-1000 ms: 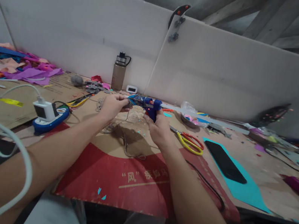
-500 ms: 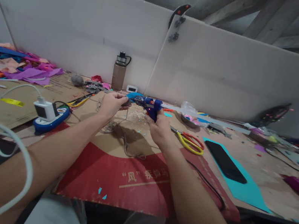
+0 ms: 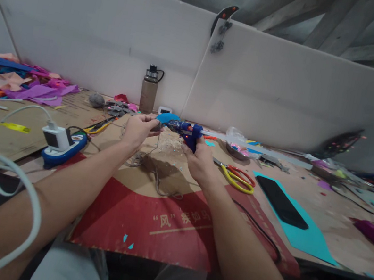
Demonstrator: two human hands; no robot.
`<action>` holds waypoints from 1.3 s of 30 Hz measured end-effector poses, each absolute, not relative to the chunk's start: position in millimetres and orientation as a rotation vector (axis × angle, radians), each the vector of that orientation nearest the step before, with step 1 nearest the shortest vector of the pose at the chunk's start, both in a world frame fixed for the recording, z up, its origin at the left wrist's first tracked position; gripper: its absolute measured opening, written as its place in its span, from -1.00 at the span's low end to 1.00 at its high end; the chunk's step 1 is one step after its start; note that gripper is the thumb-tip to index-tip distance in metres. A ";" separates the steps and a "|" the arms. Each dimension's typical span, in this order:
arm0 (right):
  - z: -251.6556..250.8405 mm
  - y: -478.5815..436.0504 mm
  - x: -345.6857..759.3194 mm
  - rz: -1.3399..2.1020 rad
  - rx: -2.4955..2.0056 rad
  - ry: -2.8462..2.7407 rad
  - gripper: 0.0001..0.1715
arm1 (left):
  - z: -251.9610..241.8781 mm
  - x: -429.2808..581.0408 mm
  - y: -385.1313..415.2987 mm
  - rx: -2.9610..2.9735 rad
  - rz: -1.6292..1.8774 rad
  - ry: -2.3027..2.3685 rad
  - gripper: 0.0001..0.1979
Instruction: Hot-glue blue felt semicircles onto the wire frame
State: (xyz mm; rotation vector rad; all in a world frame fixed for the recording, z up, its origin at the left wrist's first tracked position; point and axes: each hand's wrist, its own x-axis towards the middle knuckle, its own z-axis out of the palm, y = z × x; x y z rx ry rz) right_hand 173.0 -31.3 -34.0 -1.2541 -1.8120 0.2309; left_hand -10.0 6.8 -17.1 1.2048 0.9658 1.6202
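My right hand (image 3: 200, 159) is wrapped round the handle of a blue hot glue gun (image 3: 191, 132), and a long pale glue stick (image 3: 260, 148) runs out of its back to the right. The gun's nozzle points left, close to a curved blue piece (image 3: 168, 118). My left hand (image 3: 139, 128) pinches that blue piece, with something dark grey under the fingertips that I cannot make out. Grey cord (image 3: 156, 175) hangs below the left hand and lies in loose loops on the cardboard (image 3: 140, 247).
Yellow-and-red-handled scissors (image 3: 240, 178) and a black phone (image 3: 282, 201) on turquoise sheet lie to the right. A blue power strip (image 3: 65, 150) with a white charger and cable stands left. Coloured scraps (image 3: 31, 85) pile at far left. A water bottle (image 3: 149, 89) stands against the white partition.
My left hand has shifted slightly left and tilted the blue piece, so more of its blue face shows. The glue gun stays almost where it was.
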 end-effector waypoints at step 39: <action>-33.9 -30.5 174.5 0.219 -1.211 -1.787 -0.58 | -18.6 -18.1 15.5 0.976 1.603 0.796 -0.94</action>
